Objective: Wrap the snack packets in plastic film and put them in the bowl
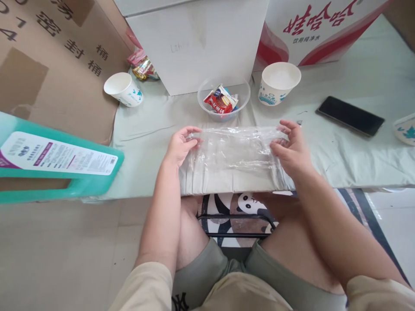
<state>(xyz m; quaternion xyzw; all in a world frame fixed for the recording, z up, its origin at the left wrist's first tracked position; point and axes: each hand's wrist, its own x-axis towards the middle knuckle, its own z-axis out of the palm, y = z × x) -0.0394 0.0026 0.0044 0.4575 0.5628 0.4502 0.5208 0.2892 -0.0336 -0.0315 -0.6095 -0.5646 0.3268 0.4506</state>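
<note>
A clear plastic bag or film [231,149] is stretched between my two hands, low over the front of the cloth-covered table. My left hand [182,146] pinches its left edge between thumb and fingers. On the other side, my right hand [291,147] grips the right edge the same way. Wrinkles and shiny folds run across the plastic, and the table cloth shows through it. Just behind it stands a clear round plastic bowl [202,101] holding a red wrapped snack [221,100] and some blue wrappers.
Paper cups stand left [125,90] and right [279,84] of the bowl. A black phone [350,115] lies at right. White [207,43] and red-and-white boxes [311,30] rise behind. At left are a cardboard box [61,73] and a green jug [110,175]. The table's front edge is above my knees.
</note>
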